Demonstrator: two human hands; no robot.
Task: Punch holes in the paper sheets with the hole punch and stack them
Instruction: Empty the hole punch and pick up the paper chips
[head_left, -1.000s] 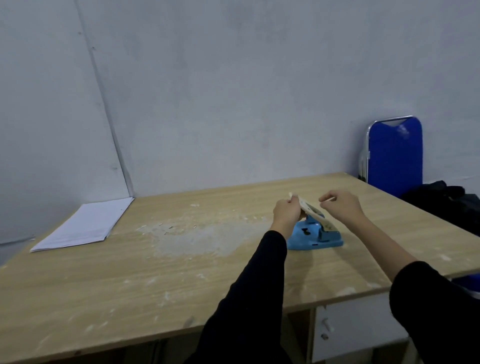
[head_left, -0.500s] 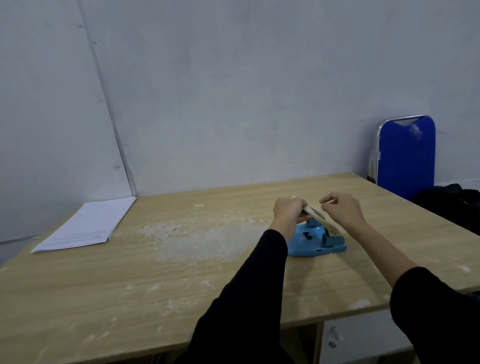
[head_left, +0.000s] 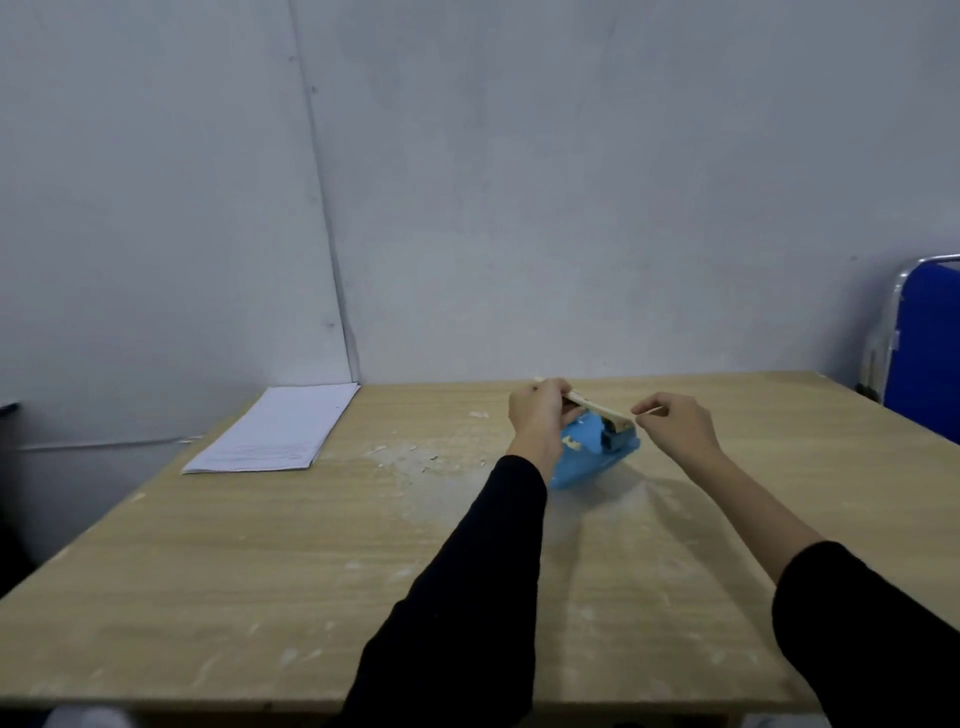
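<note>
A blue hole punch sits on the wooden table, right of centre. A thin pale sheet lies edge-on across the punch's slot. My left hand grips the sheet's far left end with curled fingers. My right hand pinches its near right end between thumb and fingers. A stack of white paper sheets lies at the table's far left corner, well apart from both hands.
Paper scraps and white dust are scattered on the table left of the punch. A folded blue chair leans at the right against the grey wall. The table's near edge runs along the bottom of the view.
The view has swung left, so the punch and hands now sit further right of the paper stack. Both hands keep their hold on the sheet over the punch.
</note>
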